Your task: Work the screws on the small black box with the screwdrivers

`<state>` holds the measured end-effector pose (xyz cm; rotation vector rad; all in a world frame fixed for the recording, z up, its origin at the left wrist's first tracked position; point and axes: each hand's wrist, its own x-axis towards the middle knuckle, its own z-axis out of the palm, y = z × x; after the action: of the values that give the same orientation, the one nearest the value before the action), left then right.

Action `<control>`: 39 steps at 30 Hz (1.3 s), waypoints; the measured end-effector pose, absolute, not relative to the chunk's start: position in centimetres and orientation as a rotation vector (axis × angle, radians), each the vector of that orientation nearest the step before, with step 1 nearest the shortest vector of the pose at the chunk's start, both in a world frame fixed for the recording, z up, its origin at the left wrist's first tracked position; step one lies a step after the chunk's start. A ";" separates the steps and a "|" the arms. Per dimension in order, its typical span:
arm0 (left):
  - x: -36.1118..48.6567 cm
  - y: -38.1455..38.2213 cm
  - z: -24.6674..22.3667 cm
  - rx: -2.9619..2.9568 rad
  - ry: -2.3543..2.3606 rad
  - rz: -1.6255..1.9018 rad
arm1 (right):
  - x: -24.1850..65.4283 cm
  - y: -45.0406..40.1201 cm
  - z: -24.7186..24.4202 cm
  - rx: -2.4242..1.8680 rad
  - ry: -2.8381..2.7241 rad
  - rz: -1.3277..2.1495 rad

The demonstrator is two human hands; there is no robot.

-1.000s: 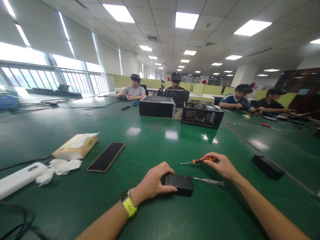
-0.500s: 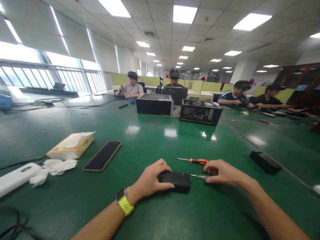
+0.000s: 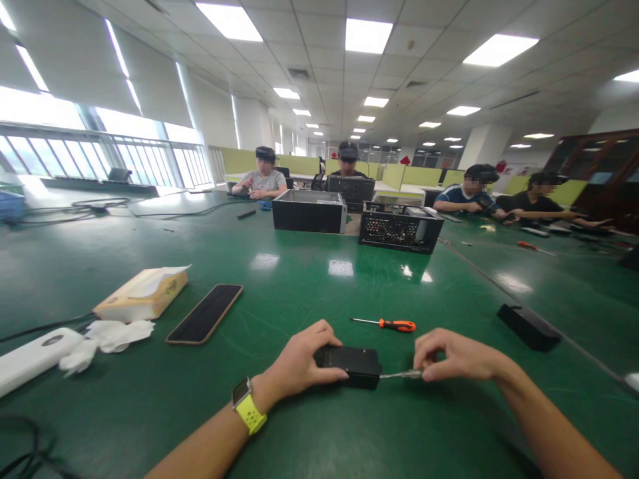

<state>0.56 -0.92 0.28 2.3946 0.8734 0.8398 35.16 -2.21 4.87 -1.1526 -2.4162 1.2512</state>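
Observation:
My left hand (image 3: 312, 356) grips a small black box (image 3: 357, 366) by its left end, thumb on the near side and fingers round the back. Pinched in my right hand (image 3: 446, 356) is a slim screwdriver (image 3: 407, 374) with a pale, clear-looking handle. Its thin tip meets the near right corner of the box; whether it is inserted there is too small to tell. Behind the box lies an orange-and-black screwdriver (image 3: 397, 325), touched by neither hand.
A phone (image 3: 204, 314), tissue pack (image 3: 142, 293), crumpled tissues (image 3: 120, 332) and white device (image 3: 37, 359) lie left. Another black box (image 3: 529, 326) is at right. Two computer cases (image 3: 309, 213) stand farther back on the green table (image 3: 279, 279). Several people sit around it.
My right hand has moved slightly nearer and to the right. The slim screwdriver's tip has shifted from the far right corner of the box to its near right corner. My left hand stays put.

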 end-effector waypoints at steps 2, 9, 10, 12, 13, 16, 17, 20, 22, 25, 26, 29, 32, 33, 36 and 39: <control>0.5 -0.9 0.2 2.403 0.867 0.841 | 34.6 -2.3 4.6 -1.150 -2.427 1.256; 0.5 -1.0 0.4 2.391 0.860 0.842 | 34.2 -2.2 4.3 -1.184 -2.424 1.189; 0.5 -1.0 0.4 2.385 0.859 0.844 | 34.2 -2.3 4.3 -1.195 -2.424 1.187; 0.5 -0.9 0.5 2.370 0.858 0.850 | 34.3 -2.4 4.5 -1.213 -2.419 1.172; 0.6 -0.9 0.5 2.364 0.855 0.852 | 34.3 -2.4 4.7 -1.218 -2.420 1.157; 0.6 -0.9 0.4 2.355 0.847 0.858 | 34.4 -2.6 5.2 -1.221 -2.431 1.102; 0.6 -0.8 0.4 2.353 0.844 0.860 | 34.4 -2.6 5.3 -1.221 -2.435 1.084; 0.5 -0.7 0.2 2.351 0.848 0.865 | 34.4 -2.7 5.4 -1.243 -2.419 1.032; 0.5 -0.6 0.0 2.354 0.849 0.868 | 34.4 -2.7 5.3 -1.260 -2.401 1.025; 0.5 -0.6 -0.1 2.358 0.854 0.867 | 34.1 -2.6 4.9 -1.252 -2.397 1.032; 0.5 -0.6 -0.1 2.357 0.857 0.865 | 33.9 -2.5 4.7 -1.245 -2.401 1.027; 0.5 -0.6 0.0 2.358 0.860 0.855 | 33.4 -2.4 4.4 -1.230 -2.406 1.011; 0.5 -0.7 0.1 2.362 0.858 0.853 | 32.8 -2.4 4.3 -1.219 -2.389 1.022; 0.5 -0.8 0.1 2.363 0.856 0.855 | 32.7 -2.5 4.2 -1.216 -2.379 1.031; 0.6 -0.8 0.2 2.358 0.851 0.859 | 32.1 -2.5 3.6 -1.211 -2.369 1.058; 0.6 -0.8 0.2 2.351 0.849 0.875 | 31.4 -2.5 2.8 -1.197 -2.366 1.076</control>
<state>0.61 -0.78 0.20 2.3515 0.8489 0.8746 31.45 -2.48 2.76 -1.1968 -2.3658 1.0765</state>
